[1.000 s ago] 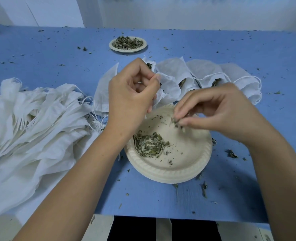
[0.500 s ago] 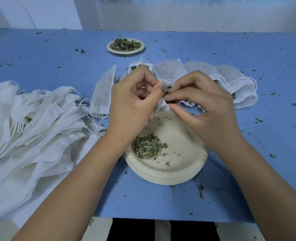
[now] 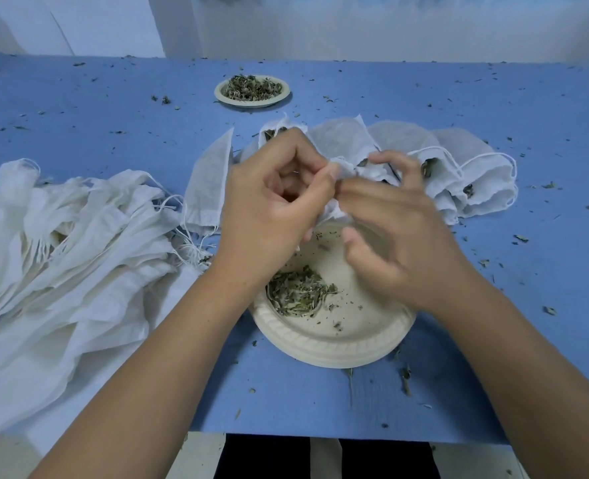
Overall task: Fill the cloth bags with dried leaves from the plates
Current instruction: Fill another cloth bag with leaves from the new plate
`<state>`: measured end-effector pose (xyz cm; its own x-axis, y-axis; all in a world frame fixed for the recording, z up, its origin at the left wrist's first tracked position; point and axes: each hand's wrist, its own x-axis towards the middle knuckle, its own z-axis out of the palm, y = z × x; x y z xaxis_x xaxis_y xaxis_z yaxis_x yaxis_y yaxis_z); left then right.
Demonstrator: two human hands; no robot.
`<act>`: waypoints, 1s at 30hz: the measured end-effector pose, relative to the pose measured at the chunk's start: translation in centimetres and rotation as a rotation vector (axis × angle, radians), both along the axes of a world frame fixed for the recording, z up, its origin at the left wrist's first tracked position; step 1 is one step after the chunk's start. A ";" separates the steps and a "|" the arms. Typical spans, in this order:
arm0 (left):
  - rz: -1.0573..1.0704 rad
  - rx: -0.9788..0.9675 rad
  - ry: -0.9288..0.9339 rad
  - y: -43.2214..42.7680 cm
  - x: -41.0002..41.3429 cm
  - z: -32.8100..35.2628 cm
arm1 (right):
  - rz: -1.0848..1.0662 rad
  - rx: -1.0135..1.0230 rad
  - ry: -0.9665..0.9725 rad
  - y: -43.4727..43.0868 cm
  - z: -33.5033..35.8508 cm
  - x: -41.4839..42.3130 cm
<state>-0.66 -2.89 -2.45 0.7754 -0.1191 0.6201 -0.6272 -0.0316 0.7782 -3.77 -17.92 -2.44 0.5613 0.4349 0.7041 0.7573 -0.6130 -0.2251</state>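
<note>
A cream paper plate point(image 3: 338, 350) sits near the table's front edge with a small heap of dried leaves point(image 3: 296, 292) on its left side. Above its far rim my left hand point(image 3: 272, 202) pinches the mouth of a small white cloth bag point(image 3: 350, 171). My right hand point(image 3: 396, 236) is at the same bag mouth, index finger stretched toward my left thumb, the other fingers spread and lifted, and I see no leaves in it. The bag's body is mostly hidden behind both hands.
A row of white bags point(image 3: 476, 181) with leaves showing at their mouths lies behind my hands. A pile of empty bags point(image 3: 61, 236) covers the left side. One flat bag point(image 3: 210, 181) lies between. A second plate of leaves point(image 3: 251, 100) stands farther back. Leaf crumbs dot the blue table point(image 3: 320, 402).
My right hand rose from the plate with a pinch of leaves to the bag mouth held by my left hand. Its fingers have since spread apart.
</note>
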 end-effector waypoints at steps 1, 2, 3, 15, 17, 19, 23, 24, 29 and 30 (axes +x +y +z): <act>-0.022 0.034 -0.011 0.0 -0.1 -0.1 | 0.021 -0.050 0.055 0.4 -0.2 0.1; -0.033 0.059 -0.012 -0.1 -0.1 -0.2 | 0.030 -0.071 0.094 0.5 -0.3 0.3; -0.034 0.063 -0.001 -0.1 -0.1 -0.2 | 0.035 -0.078 0.119 0.4 -0.3 0.3; 0.040 -0.009 0.041 -0.1 0.2 0.1 | -0.293 0.200 -0.219 -0.9 0.3 0.5; -0.007 -0.014 0.032 0.0 0.1 0.1 | -0.291 0.121 -0.173 -0.6 0.2 0.6; -0.059 0.011 0.008 0.0 0.0 0.0 | -0.209 0.017 -0.014 0.0 -0.1 0.6; -0.052 0.037 0.008 -0.2 0.0 -0.1 | -0.100 -0.005 0.177 -0.1 -0.5 0.5; -0.025 0.014 0.015 -0.1 0.1 -0.1 | -0.098 0.043 0.151 -0.5 -0.2 0.5; -0.026 -0.080 0.007 0.2 0.2 0.1 | -0.116 0.047 0.050 -0.9 0.5 0.2; -0.070 -0.060 -0.009 0.1 0.0 0.1 | -0.086 -0.016 0.118 -0.3 0.2 0.2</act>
<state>-0.64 -2.79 -2.35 0.7606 -0.1355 0.6349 -0.6335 0.0588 0.7715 -3.61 -18.27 -2.20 0.6755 0.3926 0.6242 0.6709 -0.6785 -0.2993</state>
